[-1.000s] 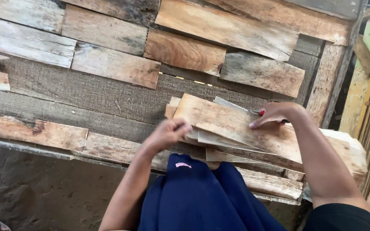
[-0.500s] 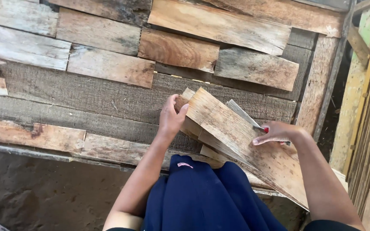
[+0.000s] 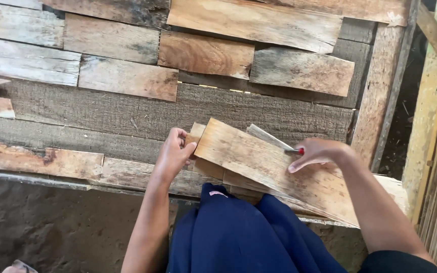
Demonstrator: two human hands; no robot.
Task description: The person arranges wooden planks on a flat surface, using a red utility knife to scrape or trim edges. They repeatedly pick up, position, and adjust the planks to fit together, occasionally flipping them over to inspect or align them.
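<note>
Pale thin wooden plank tilted across lap; left hand pinches its upper-left end, right hand grips small red-tipped tool on its face.

Soft, even daylight, no glare; faint shadows under the overlapping boards; sharp focus, darker at right edge.

the left hand pinches the near end of a thin, pale wood sheet that tops a small stack of sheets on the person's lap, over dark blue cloth. the right hand presses on the sheet's far part, holding a red-tipped pencil. rough planks lie ahead, overlapping on a plank counter.
</note>
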